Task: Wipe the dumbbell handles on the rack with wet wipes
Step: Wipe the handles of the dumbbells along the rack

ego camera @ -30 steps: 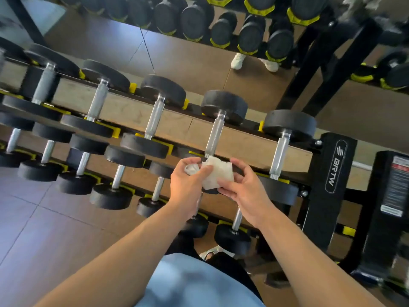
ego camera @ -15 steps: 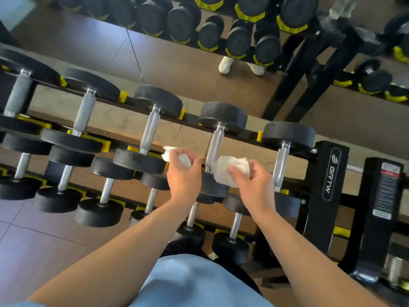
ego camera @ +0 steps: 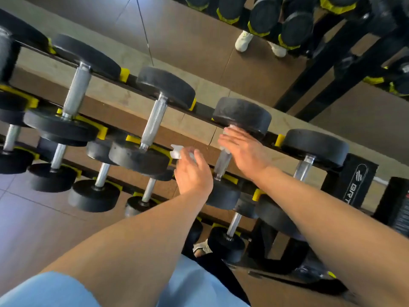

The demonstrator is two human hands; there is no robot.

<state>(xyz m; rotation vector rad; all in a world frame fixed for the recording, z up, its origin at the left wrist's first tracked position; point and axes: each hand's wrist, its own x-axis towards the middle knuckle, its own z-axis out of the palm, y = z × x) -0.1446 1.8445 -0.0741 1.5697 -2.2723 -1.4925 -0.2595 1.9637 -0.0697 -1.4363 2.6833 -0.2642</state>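
You're mid-wipe: your right grip, flat-fingered, presses a wet wipe against the dumbbell handle; your left grip pinches a second wipe. Next, probably stroke downward.

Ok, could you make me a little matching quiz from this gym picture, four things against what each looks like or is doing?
Things:
1 left hand
2 right hand
3 rack cradle
4 dumbbell handle

Descriptions:
A yellow
B silver metal
C straight fingers pressing a white wipe
D gripping a crumpled wipe

Pairs: 1-D, 2-C, 3-A, 4-B
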